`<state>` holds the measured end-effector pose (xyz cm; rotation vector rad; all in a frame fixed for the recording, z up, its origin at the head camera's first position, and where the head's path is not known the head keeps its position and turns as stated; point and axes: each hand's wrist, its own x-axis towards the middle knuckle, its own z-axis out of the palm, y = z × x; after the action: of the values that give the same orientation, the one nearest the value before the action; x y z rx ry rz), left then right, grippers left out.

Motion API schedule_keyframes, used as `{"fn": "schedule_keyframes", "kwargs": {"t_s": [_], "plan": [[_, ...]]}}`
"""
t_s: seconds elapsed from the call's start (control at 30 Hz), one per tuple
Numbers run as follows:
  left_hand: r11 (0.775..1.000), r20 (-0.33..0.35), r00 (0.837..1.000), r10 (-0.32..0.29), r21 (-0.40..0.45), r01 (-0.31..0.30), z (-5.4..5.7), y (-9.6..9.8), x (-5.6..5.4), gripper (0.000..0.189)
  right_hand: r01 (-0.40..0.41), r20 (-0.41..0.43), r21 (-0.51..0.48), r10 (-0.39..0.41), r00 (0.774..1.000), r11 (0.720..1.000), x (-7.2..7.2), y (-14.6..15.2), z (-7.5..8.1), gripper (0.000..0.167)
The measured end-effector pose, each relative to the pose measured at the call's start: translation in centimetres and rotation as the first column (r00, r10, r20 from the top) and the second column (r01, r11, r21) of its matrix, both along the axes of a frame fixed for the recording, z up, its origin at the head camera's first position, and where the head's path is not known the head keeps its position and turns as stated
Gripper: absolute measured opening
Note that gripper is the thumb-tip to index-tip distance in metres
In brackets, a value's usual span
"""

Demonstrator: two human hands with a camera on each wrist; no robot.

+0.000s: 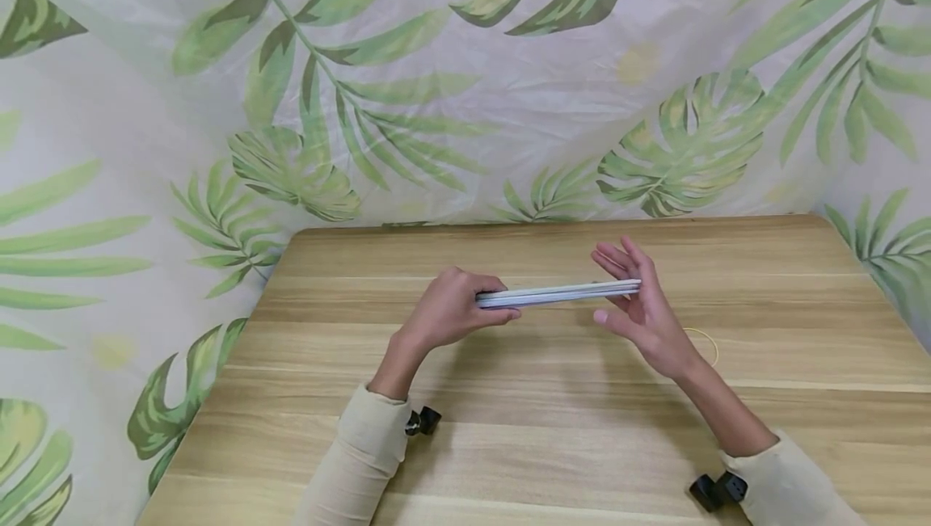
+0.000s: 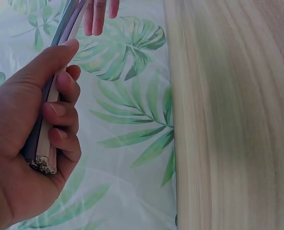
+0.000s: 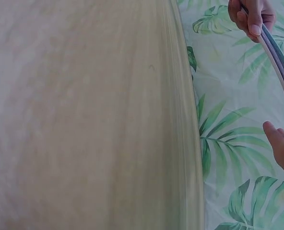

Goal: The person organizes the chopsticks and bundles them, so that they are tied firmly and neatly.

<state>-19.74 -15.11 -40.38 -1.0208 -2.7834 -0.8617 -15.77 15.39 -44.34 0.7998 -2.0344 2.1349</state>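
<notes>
My left hand [image 1: 452,306] grips one end of a stack of thin, flat notebooks [image 1: 556,294], thumb on one face and fingers curled round the other. The stack is held edge-on above the table, nearly level. Silvery wire-like binding ends show at the stack's lower end [image 2: 43,164] in the left wrist view. At the far end of the stack, my right hand [image 1: 650,322] has its fingers extended and its thumb apart from them. The stack's tip reaches in front of that palm; whether they touch I cannot tell. Covers are mostly hidden.
A thin yellow loop, like a rubber band [image 1: 716,348], lies on the wooden table [image 1: 545,429] beside the right wrist. Leaf-patterned cloth [image 1: 509,106] hangs behind the table and at its sides. Small black devices [image 1: 718,492] sit at both cuffs.
</notes>
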Motion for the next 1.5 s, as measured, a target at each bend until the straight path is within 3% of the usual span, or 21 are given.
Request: {"fn": "schedule_keyframes", "kwargs": {"t_s": [0.13,0.27,0.6,0.8,1.03,1.2,1.37,1.5], "plan": [[1.000,-0.024,1.000,-0.012,-0.016,0.012,0.2,0.0,0.1,0.017,0.067,0.074,0.117,-0.076,0.994,0.991,0.0,0.1,0.4,0.093],[0.999,-0.037,0.999,-0.022,-0.032,0.021,0.4,0.0,0.1,0.017,0.095,0.094,0.191,-0.115,0.989,0.977,0.0,0.3,0.7,0.102],[1.000,-0.017,1.000,0.000,-0.015,-0.001,0.6,-0.2,0.0,0.013,0.109,0.034,0.228,-0.119,0.992,0.968,-0.2,0.4,0.6,0.118],[0.999,-0.016,1.000,0.017,-0.038,-0.017,0.5,-0.3,0.1,0.014,0.124,-0.038,0.269,-0.118,0.992,0.955,-0.2,0.6,0.4,0.114],[0.999,-0.029,1.000,0.003,-0.036,-0.004,0.5,-0.4,0.2,0.016,0.144,-0.028,0.378,-0.144,0.989,0.915,-0.3,0.7,0.2,0.104],[1.000,-0.025,1.000,-0.003,0.007,0.003,0.5,-0.3,0.4,0.015,0.111,0.009,0.343,-0.122,0.992,0.933,-0.2,0.7,0.2,0.098],[1.000,-0.032,0.999,-0.022,0.017,0.023,0.2,-0.1,0.5,0.016,0.004,0.054,0.154,-0.012,0.998,0.988,0.2,0.6,0.0,0.092],[1.000,-0.062,0.998,-0.017,-0.026,0.015,-0.1,0.1,0.6,0.016,-0.049,0.061,0.065,0.045,0.997,0.997,0.4,0.3,-0.3,0.089]]}}
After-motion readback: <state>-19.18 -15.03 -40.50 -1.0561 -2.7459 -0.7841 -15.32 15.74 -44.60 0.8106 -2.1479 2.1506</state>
